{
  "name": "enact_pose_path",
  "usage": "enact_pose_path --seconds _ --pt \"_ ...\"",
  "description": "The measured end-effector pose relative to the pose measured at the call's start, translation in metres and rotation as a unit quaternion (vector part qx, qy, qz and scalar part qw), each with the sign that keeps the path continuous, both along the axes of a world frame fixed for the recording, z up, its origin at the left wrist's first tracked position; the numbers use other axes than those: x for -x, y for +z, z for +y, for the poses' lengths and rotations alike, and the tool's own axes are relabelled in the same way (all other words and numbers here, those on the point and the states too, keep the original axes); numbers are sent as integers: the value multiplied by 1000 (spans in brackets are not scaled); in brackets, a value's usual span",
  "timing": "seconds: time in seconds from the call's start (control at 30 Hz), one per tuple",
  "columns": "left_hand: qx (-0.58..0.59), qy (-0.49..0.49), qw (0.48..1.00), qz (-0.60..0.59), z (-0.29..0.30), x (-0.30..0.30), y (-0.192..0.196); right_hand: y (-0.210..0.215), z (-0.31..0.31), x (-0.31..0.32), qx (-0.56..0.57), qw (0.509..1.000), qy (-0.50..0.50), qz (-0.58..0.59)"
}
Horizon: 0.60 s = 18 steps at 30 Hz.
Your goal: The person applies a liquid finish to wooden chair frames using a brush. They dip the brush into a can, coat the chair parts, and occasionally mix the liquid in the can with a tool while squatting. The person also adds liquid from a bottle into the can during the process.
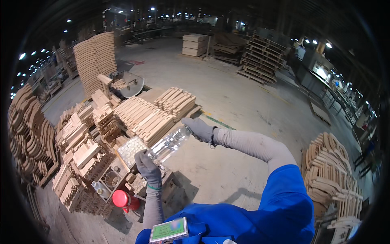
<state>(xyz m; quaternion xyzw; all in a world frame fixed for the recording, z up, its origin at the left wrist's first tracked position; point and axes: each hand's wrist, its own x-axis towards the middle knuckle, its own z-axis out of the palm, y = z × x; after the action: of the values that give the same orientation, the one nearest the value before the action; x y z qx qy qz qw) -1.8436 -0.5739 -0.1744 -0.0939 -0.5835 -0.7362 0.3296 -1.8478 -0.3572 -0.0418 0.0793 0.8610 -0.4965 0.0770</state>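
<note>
A large clear plastic bottle [170,143] is held tilted in front of me, between both gloved hands. My left hand [148,167], in a grey glove with a green band at the wrist, is closed on its lower left end. At the upper right end my right hand [200,129], also grey-gloved, is closed around the bottle; its fingers hide that tip. Just beyond my left hand lies a tray of round whitish pieces [132,150]. A red lidded jug [121,199] stands near my left forearm.
Stacked wooden slats [144,118] rise beyond the bottle. White bottles [100,189] stand in a wooden crate on the left. Curved wooden parts [331,179] are piled at right, others [95,61] far left. A round metal pan [132,84] and pallets [262,61] are farther off.
</note>
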Motion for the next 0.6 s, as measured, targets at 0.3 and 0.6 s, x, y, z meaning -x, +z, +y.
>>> enact_pose_path --seconds 0.3,0.6 --pt "330 197 923 -5 10 24 -46 -27 16 7 -274 897 66 341" --pt "-311 -666 523 -432 46 -44 -69 37 -44 -53 -332 626 468 528"
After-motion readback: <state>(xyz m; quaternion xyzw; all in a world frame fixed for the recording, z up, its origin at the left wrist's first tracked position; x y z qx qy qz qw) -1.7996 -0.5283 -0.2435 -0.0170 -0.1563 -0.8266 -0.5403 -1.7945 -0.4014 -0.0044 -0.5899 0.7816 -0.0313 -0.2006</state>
